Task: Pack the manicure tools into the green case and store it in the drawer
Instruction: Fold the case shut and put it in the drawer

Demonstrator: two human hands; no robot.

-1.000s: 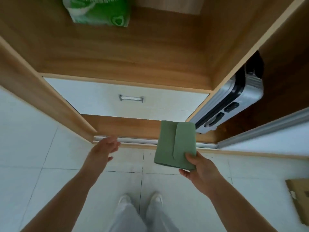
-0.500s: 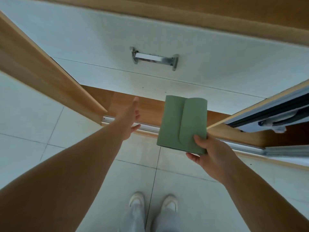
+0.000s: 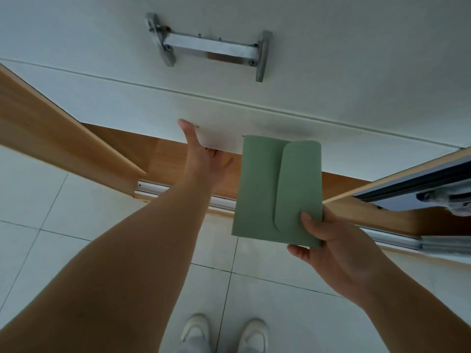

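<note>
The green case (image 3: 277,189) is closed, its flap folded over, and my right hand (image 3: 339,250) holds it by its lower right corner, thumb on top, in front of the wardrobe. My left hand (image 3: 204,159) reaches the bottom edge of the lower white drawer front (image 3: 114,103): the thumb lies on the front face and the fingers go under the edge, mostly hidden. Both drawers are shut. The upper drawer carries a metal handle (image 3: 209,47). No manicure tools are visible.
A wooden wardrobe side panel (image 3: 51,138) stands at the left. A metal sliding-door track (image 3: 153,188) runs along the tiled floor. At the right edge is part of a silver suitcase (image 3: 433,189). My white shoes (image 3: 224,332) are at the bottom.
The view has closed in on the drawers. My left hand moved forward and up from the track to the lower drawer's bottom edge. My right hand keeps holding the case.
</note>
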